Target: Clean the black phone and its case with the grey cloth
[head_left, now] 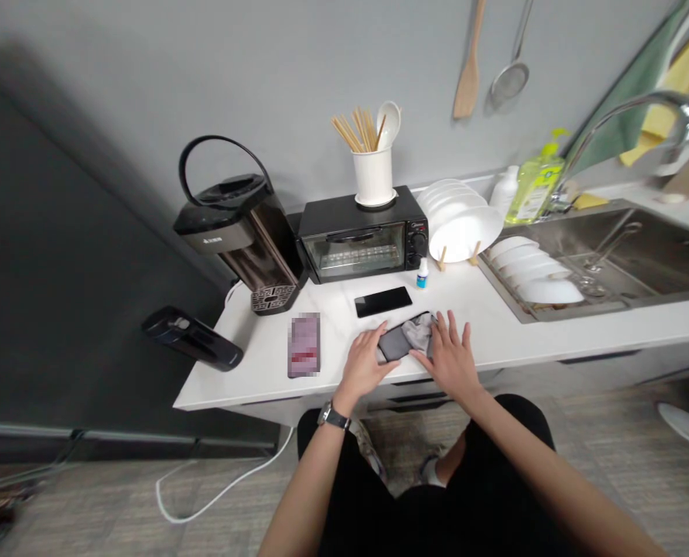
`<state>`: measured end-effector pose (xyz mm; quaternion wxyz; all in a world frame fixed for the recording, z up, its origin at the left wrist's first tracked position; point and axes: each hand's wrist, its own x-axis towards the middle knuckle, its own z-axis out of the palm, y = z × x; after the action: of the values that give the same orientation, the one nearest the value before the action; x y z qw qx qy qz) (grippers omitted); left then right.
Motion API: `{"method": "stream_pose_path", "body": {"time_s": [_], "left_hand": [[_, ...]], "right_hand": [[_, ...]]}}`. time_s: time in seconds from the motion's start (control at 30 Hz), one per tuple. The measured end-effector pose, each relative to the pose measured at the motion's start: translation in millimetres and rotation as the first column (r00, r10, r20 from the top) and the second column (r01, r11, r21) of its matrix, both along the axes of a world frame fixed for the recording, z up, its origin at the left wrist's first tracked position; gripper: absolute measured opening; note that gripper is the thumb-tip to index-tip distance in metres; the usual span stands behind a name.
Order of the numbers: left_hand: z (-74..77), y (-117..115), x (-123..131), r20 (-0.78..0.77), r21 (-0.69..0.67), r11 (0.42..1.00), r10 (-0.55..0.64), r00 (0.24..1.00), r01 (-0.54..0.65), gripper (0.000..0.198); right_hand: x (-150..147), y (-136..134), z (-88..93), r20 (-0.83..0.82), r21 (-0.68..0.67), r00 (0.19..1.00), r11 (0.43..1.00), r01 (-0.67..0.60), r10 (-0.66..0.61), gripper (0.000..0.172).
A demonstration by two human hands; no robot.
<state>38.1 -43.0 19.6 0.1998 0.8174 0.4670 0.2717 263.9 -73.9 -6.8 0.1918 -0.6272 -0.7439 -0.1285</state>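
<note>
A smartphone [395, 345] with a grey face lies near the counter's front edge, slightly tilted to the right. My left hand [363, 367] grips its left end, thumb along the near edge and fingers at the far edge. A crumpled grey cloth [419, 333] covers part of the phone's right half. My right hand [454, 359] holds the cloth against the phone between thumb and forefinger, its other fingers spread out to the right. Just behind lies a second, black phone [383, 302]. A small white spray bottle [422, 274] with a blue label stands behind it.
Left on the white counter [344, 334] are a blurred-out flat item [304, 345], a dark flask-like bottle [193, 337] and a black drink machine [245, 240]. A toaster oven [359, 247] stands behind; racked plates [466, 228] and a sink [658, 255] are right.
</note>
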Motion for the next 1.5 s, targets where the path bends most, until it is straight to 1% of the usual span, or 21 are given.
{"method": "stream_pose_path", "body": {"time_s": [0.17,0.27,0.33,0.43,0.53,0.6,0.67,0.73,0.8,0.9,1.07,1.17,1.3,1.37,1.5], "left_hand": [[2.2,-1,0,0.016,-0.002,1.0,-0.009,1.0,0.009,0.091],[3.3,0,0,0.019,-0.012,1.0,-0.013,1.0,0.014,0.088],[2.8,0,-1,0.019,-0.016,1.0,-0.013,1.0,0.013,0.084],[-0.1,3,-2,0.004,-0.025,0.999,-0.021,1.0,0.022,0.082],[-3.6,5,-2,-0.035,-0.064,0.998,-0.001,0.999,-0.001,0.089],[-4.6,5,-2,-0.04,-0.084,0.996,0.013,0.999,-0.016,0.093],[-4.3,4,-2,-0.02,-0.08,0.997,0.011,1.0,-0.012,0.095],[-3.2,2,-1,-0.001,-0.061,0.998,0.012,1.0,-0.012,0.096],[-2.3,0,-1,0.004,-0.043,0.999,0.016,1.0,-0.016,0.095],[-1.5,-2,0,0.004,-0.027,0.999,0.017,1.0,-0.017,0.091],[-0.5,-4,1,0.004,0.016,1.0,0.008,1.0,-0.008,0.091],[0.7,-6,1,-0.005,0.025,1.0,0.003,1.0,-0.003,0.089],[3.2,-7,1,-0.006,0.007,1.0,-0.002,1.0,0.002,0.088],[5.2,-8,2,0.0,-0.006,1.0,-0.003,1.0,0.003,0.086],[9.3,-9,3,0.016,-0.035,0.999,0.014,1.0,-0.013,0.083]], "right_hand": [[-11,18,1.0,-0.024,-0.034,1.0,0.999,-0.007,0.007,0.086],[-26,23,-0.5,-0.061,-0.075,0.998,0.997,-0.006,0.001,0.088],[-39,22,0.5,-0.081,-0.091,0.996,0.995,-0.033,0.026,0.089],[-61,11,5.0,-0.126,-0.121,0.982,0.98,-0.159,0.143,0.085],[-74,-6,10.5,-0.183,-0.162,0.946,0.941,-0.296,0.266,0.079],[-72,-16,12.9,-0.208,-0.178,0.935,0.928,-0.327,0.289,0.074],[-64,-23,13.7,-0.209,-0.176,0.931,0.925,-0.336,0.299,0.068],[-53,-27,12.9,-0.186,-0.154,0.931,0.926,-0.343,0.314,0.066],[-41,-30,11.3,-0.153,-0.124,0.936,0.934,-0.336,0.316,0.067],[-27,-31,8.8,-0.106,-0.095,0.955,0.954,-0.286,0.276,0.066],[-1,-22,5.7,-0.022,-0.031,0.988,0.988,-0.153,0.152,0.067],[9,-14,5.2,0.007,0.003,0.998,0.998,-0.064,0.064,0.069],[3,-7,6.2,0.024,0.006,0.999,1.0,-0.022,0.022,0.075],[-3,-6,5.7,0.021,0.005,1.0,1.0,-0.017,0.017,0.078],[-15,-3,0.4,-0.011,-0.01,1.0,1.0,-0.026,0.026,0.08]]}}
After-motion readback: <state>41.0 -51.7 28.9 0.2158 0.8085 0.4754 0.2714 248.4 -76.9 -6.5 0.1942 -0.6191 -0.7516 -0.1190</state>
